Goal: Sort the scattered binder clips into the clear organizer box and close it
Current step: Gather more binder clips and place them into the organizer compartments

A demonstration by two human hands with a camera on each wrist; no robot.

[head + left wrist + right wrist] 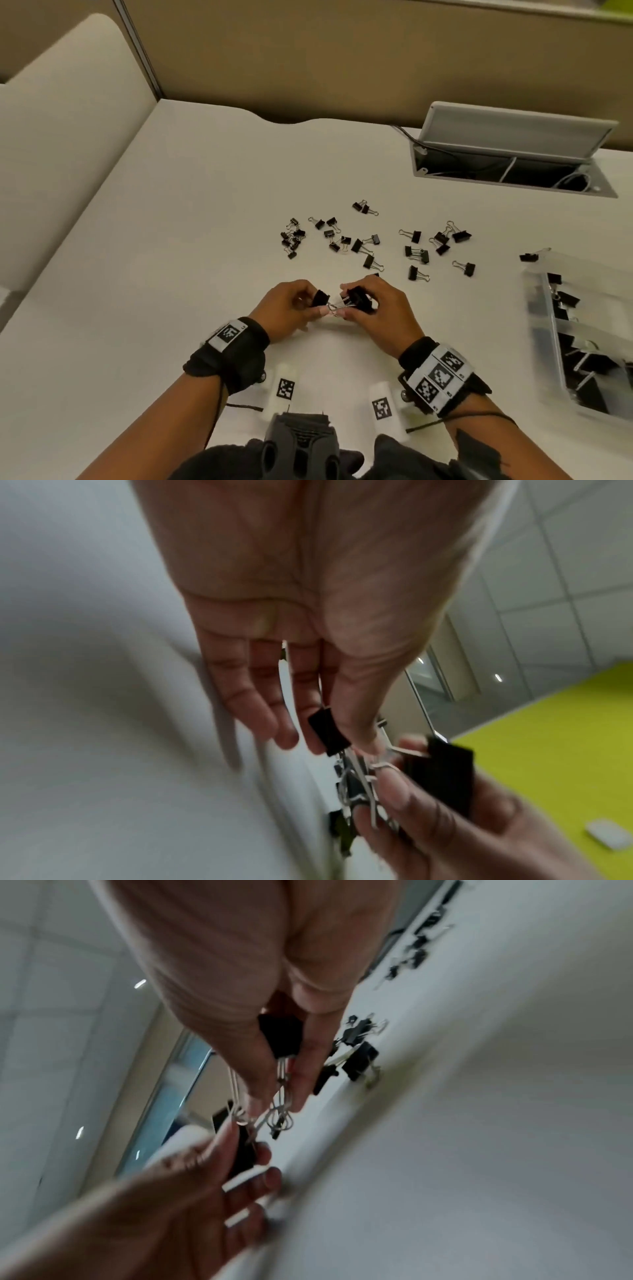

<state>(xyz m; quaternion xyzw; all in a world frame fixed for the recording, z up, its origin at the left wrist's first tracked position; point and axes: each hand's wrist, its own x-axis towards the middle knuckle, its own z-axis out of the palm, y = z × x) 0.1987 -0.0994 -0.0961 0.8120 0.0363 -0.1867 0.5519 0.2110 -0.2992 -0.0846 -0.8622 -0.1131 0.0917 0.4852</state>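
My left hand [310,303] pinches a small black binder clip [321,297] between thumb and finger just above the table. My right hand [356,301] grips larger black binder clips [359,298] beside it. The silver wire handles [334,309] of the two meet and look tangled between the hands. In the left wrist view the small clip [329,731] sits under the thumb, and the right hand's clip [445,769] is opposite. The right wrist view shows a clip [281,1037] pinched in the right hand. Several loose clips [370,240] lie scattered beyond. The clear organizer box [582,329] stands open at the right, holding several clips.
The white table [171,274] meets a beige partition at the back. An open cable hatch [513,161] with a raised lid sits at the back right. One clip [528,257] lies at the box's far corner. Two tagged white blocks [286,387] stand near the table's front edge.
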